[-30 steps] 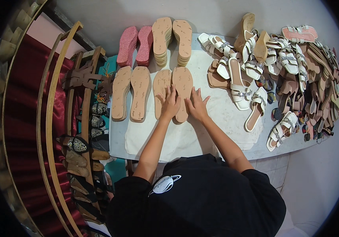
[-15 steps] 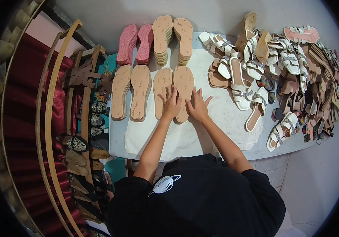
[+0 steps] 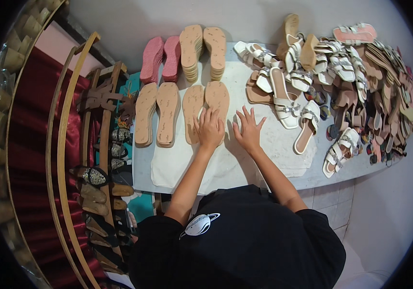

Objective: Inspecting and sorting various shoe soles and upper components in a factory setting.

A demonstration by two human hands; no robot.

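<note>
My left hand (image 3: 210, 129) lies with fingers stretched over the lower part of a tan, foot-shaped sole (image 3: 217, 98), hiding its heel end. Just left of it is a matching sole (image 3: 193, 103), which my left fingertips overlap at its edge. Over the white cloth (image 3: 274, 144), to the right of these soles, my right hand (image 3: 248, 129) has its fingers spread and holds nothing. Whether it rests on the cloth I cannot tell. Two stacks of similar soles, one (image 3: 168, 113) nearer my hand and one (image 3: 145, 115) farther left, complete the row.
Behind the row stand pink wedge soles (image 3: 152, 59) and tall tan sole stacks (image 3: 191, 43). White strappy sandals (image 3: 283, 98) and a large heap of footwear (image 3: 387, 96) cover the table's right side. A wooden rack (image 3: 105, 130) with shoes stands at the left.
My right hand has come away from the edge of the rightmost sole and is now apart from it. My left hand stays on that sole with fingers flatter. The whole view has shifted slightly.
</note>
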